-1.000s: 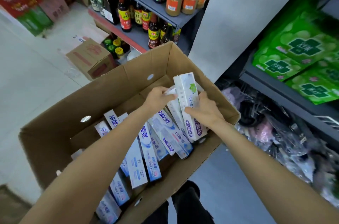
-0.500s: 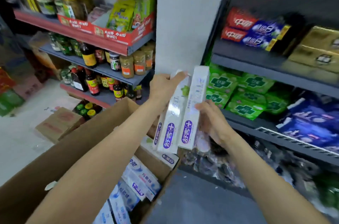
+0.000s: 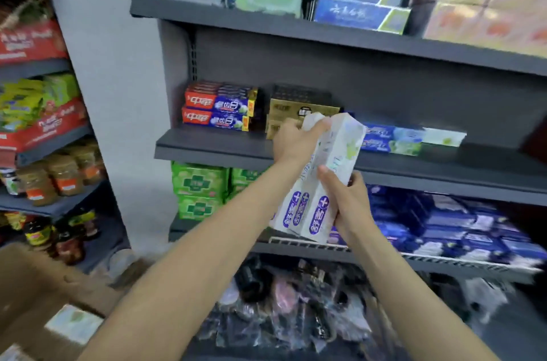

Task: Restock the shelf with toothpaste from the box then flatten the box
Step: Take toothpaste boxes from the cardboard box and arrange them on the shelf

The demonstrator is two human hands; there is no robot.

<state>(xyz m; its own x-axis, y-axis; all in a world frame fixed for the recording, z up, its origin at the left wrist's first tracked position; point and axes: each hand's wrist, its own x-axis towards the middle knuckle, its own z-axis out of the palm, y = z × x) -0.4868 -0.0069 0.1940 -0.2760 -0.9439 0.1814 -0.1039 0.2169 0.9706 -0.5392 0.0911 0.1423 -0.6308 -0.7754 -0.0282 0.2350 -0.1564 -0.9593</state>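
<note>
Three white toothpaste cartons (image 3: pixel 318 180) with purple labels are held together as a tilted bundle in front of the grey middle shelf (image 3: pixel 207 144). My left hand (image 3: pixel 291 138) grips the bundle's upper end, close to the gold cartons (image 3: pixel 299 106). My right hand (image 3: pixel 344 198) clasps its lower half from the right. The open cardboard box (image 3: pixel 35 286) sits at the bottom left, with a white toothpaste carton (image 3: pixel 74 322) showing inside.
On the middle shelf lie red-and-blue toothpaste cartons (image 3: pixel 219 110) at left and blue-green ones (image 3: pixel 411 138) at right. Green packs (image 3: pixel 201 183) and dark blue packs (image 3: pixel 444 218) fill the shelf below. Dark plastic-wrapped goods (image 3: pixel 296 301) lie at the bottom. Jars and bottles (image 3: pixel 59 177) stand on the left rack.
Both hands have lifted the toothpaste cartons out of the box and raised them to the middle shelf. My view has swung up from the box to the shelves.
</note>
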